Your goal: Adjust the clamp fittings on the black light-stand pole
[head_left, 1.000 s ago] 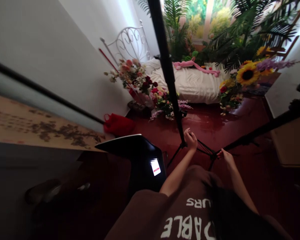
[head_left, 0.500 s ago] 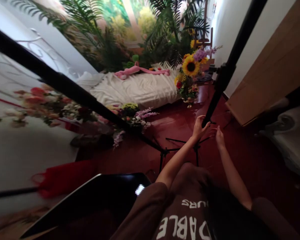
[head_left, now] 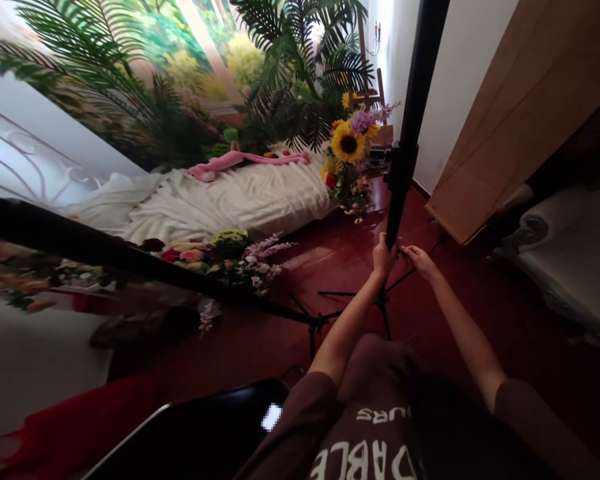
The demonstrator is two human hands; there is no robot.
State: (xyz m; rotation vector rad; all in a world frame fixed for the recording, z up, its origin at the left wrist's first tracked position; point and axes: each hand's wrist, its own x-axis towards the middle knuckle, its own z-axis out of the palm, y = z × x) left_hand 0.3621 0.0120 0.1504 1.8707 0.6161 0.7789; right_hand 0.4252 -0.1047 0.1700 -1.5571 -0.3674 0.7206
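My left hand (head_left: 381, 257) is wrapped round the lower part of a black stand pole (head_left: 405, 143), just above its spread legs. On the pole's right side, the fingers of my right hand (head_left: 417, 259) are pinched at a small dark part, likely a knob, too small to make out well. A clamp collar with a knob sits higher on the pole. Another black pole (head_left: 105, 250) slants across the left, ending in its own tripod legs (head_left: 317, 320) beside the first stand.
A white-draped platform (head_left: 230, 200) carries a pink plush toy (head_left: 225, 162). Sunflowers (head_left: 349, 142) and other flowers stand at its corners. A brown board (head_left: 485, 160) leans on the right, near a grey roll (head_left: 535, 227). A black glossy panel (head_left: 205, 427) is at lower left.
My left hand has closed round the pole. My right hand has come in from the right to the pole, its fingers now pinched. The view has shifted, and the poles appear further left.
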